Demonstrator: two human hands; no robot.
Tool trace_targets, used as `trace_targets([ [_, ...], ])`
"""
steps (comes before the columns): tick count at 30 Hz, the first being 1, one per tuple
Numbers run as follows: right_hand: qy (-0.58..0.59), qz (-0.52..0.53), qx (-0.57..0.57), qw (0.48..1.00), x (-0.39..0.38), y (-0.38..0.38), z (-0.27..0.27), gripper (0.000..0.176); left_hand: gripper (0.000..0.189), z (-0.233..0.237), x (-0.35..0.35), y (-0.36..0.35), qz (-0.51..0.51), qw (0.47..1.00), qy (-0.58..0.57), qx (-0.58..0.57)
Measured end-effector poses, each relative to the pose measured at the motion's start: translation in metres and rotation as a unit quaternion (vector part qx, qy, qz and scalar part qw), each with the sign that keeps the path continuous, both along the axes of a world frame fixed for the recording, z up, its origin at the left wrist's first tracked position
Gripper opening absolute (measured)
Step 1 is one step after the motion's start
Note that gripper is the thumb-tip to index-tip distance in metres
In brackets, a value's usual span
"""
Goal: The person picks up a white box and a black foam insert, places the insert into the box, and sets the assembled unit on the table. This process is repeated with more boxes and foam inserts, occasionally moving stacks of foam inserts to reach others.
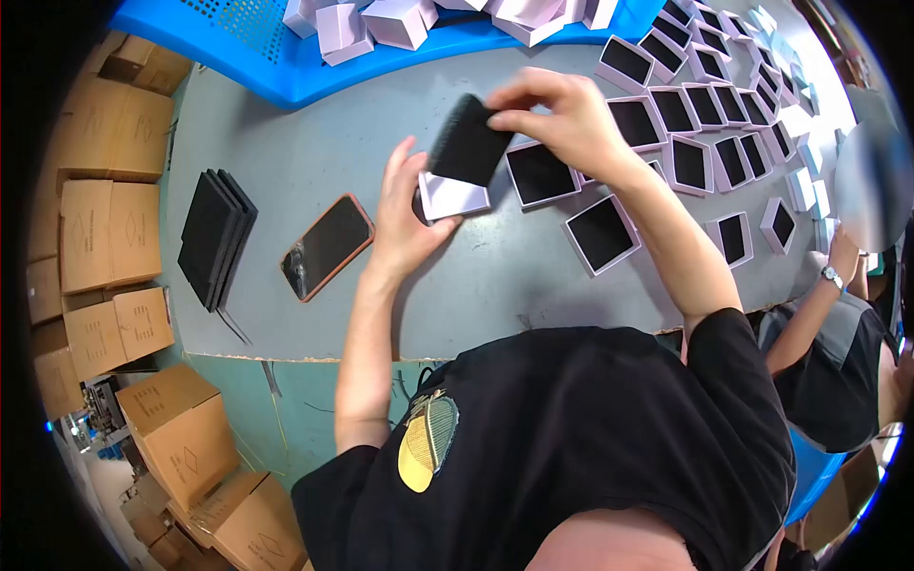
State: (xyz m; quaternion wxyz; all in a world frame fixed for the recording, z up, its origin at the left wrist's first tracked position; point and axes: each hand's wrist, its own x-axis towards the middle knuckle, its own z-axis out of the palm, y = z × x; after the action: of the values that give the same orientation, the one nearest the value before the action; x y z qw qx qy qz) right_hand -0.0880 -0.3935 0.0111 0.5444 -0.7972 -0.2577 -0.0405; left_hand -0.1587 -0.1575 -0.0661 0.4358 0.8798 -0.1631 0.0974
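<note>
My left hand (405, 224) is wrapped round the side of a small pale pink box (455, 197), which rests on or just above the grey table. Between the thumb and fingers of my right hand (557, 119) is a black foam pad (469, 143), pinched at its upper right corner. It is slightly blurred and slants over the box, covering most of its opening. Right of the box stand pale boxes with black pads inside, the nearest being an open box (543, 174). A phone in an orange case (328, 247) lies left of my left hand.
Stacked black pads (217, 238) lie at the table's left. A blue basket (305, 81) with several pale boxes stands at the back. Many lined boxes (690, 162) spread across the right side. Cardboard cartons (109, 228) are piled left of the table. Another person's arm (809, 319) is at the right.
</note>
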Motion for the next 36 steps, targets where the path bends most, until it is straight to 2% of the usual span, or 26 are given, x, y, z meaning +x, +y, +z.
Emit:
trace_targets([
  [1,0.004,0.022,0.021,1.0,0.007,0.011,-0.008,0.019,0.089,-0.001,-0.004,-0.005,0.014,0.999,0.014,-0.043],
  [3,0.015,0.095,-0.029,0.995,0.017,0.027,-0.024,0.018,0.11,-0.001,-0.008,-0.012,0.04,0.99,0.042,-0.131],
  [4,-0.017,0.124,-0.109,0.986,0.017,0.031,-0.028,0.017,0.123,0.001,-0.01,-0.012,0.035,0.994,0.042,-0.092],
  [6,-0.044,0.164,-0.241,0.956,0.016,0.042,-0.037,0.014,0.121,0.003,-0.011,-0.012,0.009,0.997,0.04,-0.071],
  [7,-0.102,0.167,-0.281,0.94,0.011,0.047,-0.045,0.007,0.12,0.002,-0.012,-0.014,-0.006,0.997,0.04,-0.061],
  [9,-0.278,0.119,-0.33,0.894,-0.003,0.057,-0.058,0.008,0.113,0.004,-0.012,-0.019,0.006,0.999,0.034,-0.04],
  [11,-0.347,0.042,-0.396,0.849,-0.019,0.061,-0.069,0.013,0.108,0.007,-0.014,-0.024,0.022,0.999,0.022,0.01],
  [12,-0.354,0.028,-0.404,0.843,-0.026,0.059,-0.07,0.016,0.103,0.005,-0.014,-0.024,0.014,0.999,0.029,-0.011],
  [13,-0.311,0.045,-0.402,0.86,-0.032,0.055,-0.069,0.017,0.104,0.001,-0.012,-0.024,-0.005,1.0,0.01,0.0],
  [15,-0.276,0.04,-0.261,0.924,-0.044,0.037,-0.061,0.022,0.106,-0.009,-0.007,-0.026,-0.041,0.999,-0.028,0.02],
  [16,-0.252,0.014,-0.186,0.95,-0.056,0.024,-0.049,0.029,0.112,-0.012,-0.002,-0.028,-0.063,0.998,0.0,0.022],
  [18,-0.216,-0.044,-0.146,0.964,-0.082,-0.016,-0.015,0.042,0.115,-0.003,0.011,-0.037,-0.106,0.994,0.004,0.032],
  [20,-0.18,-0.166,-0.241,0.939,-0.116,-0.067,0.004,0.058,0.117,0.003,0.025,-0.048,-0.15,0.988,0.022,0.034],
  [23,-0.069,-0.386,-0.372,0.841,-0.172,-0.142,-0.004,0.098,0.118,0.02,0.033,-0.068,-0.177,0.973,0.016,0.15],
  [25,0.041,-0.481,-0.411,0.773,-0.206,-0.172,-0.022,0.111,0.112,0.021,0.033,-0.08,-0.191,0.964,0.008,0.183],
  [27,0.111,-0.52,-0.394,0.75,-0.219,-0.193,-0.048,0.116,0.109,0.018,0.039,-0.09,-0.2,0.961,0.002,0.19],
  [29,0.081,-0.512,-0.382,0.765,-0.208,-0.21,-0.074,0.113,0.104,0.015,0.043,-0.104,-0.221,0.959,-0.002,0.176],
  [31,0.031,-0.507,-0.366,0.78,-0.183,-0.226,-0.083,0.101,0.102,0.014,0.042,-0.117,-0.238,0.955,0.002,0.176],
  [34,-0.028,-0.51,-0.397,0.763,-0.145,-0.262,-0.096,0.086,0.095,0.001,0.047,-0.146,-0.225,0.962,-0.01,0.154],
  [35,-0.008,-0.519,-0.386,0.763,-0.135,-0.271,-0.097,0.072,0.094,-0.002,0.051,-0.157,-0.218,0.965,-0.016,0.142],
  [36,-0.016,-0.524,-0.407,0.748,-0.129,-0.279,-0.096,0.068,0.09,-0.001,0.053,-0.171,-0.222,0.966,-0.012,0.134],
])
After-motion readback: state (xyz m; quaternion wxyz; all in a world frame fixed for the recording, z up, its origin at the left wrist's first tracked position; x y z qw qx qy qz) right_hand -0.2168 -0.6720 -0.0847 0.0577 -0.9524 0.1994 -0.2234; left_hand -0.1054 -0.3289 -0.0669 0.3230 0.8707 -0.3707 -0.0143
